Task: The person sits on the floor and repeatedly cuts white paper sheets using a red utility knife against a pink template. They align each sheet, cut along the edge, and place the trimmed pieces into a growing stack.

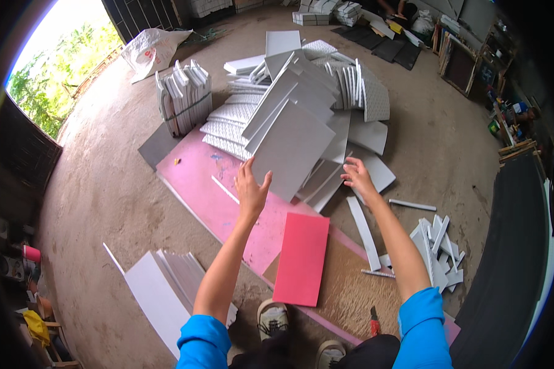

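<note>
My left hand (250, 189) is open, fingers stretched and thumb apart, close to the lower left edge of a pale grey foam-like sheet (297, 144). Whether the fingertips touch that sheet I cannot tell. On the other side, my right hand (358, 176) has bent, parted fingers with nothing visible between them, near the loose sheets (375, 169) at the pile's right. The grey sheet leans at the front of a large heap of white, partly textured sheets (231, 117). Between my forearms lies a red rectangular panel (302, 258) on a pink board (228, 212) and a worn brown board (345, 270).
A red-handled cutter knife (374, 323) lies by my knee. White offcut strips (440, 246) are heaped at right, and a stack of white sheets (157, 286) sits at lower left. A strapped bundle (184, 98) stands beyond the board. Another person (397, 9) is at the far back.
</note>
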The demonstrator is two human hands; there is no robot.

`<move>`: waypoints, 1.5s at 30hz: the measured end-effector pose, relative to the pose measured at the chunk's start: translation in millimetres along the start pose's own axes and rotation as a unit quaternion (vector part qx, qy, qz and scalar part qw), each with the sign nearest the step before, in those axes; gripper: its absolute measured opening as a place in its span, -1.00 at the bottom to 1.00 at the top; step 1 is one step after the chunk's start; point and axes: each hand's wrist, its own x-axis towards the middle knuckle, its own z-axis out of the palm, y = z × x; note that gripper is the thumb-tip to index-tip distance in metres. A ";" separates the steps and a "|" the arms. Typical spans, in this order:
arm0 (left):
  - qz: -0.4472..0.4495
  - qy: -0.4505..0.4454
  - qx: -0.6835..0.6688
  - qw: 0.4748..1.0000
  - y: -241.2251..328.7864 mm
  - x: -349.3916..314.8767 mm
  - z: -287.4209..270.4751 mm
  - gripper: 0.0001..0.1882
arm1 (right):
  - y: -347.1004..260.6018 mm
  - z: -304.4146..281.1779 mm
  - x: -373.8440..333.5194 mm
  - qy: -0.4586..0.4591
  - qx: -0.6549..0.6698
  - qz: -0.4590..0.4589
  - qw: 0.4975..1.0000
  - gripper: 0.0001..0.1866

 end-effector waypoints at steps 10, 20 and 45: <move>0.051 -0.001 -0.001 0.999 -27.0 194.0 53.1 0.10 | -6.5 87.1 108.9 0.096 -0.276 0.044 0.955 0.18; -0.024 -0.184 -0.029 0.982 -19.4 203.2 67.8 0.33 | 13.0 97.4 127.3 0.194 -0.256 0.143 0.936 0.10; -0.324 -0.104 -0.373 0.863 173.9 -56.6 104.1 -0.42 | -80.4 -96.8 -56.4 0.237 -0.379 -0.247 0.860 -0.53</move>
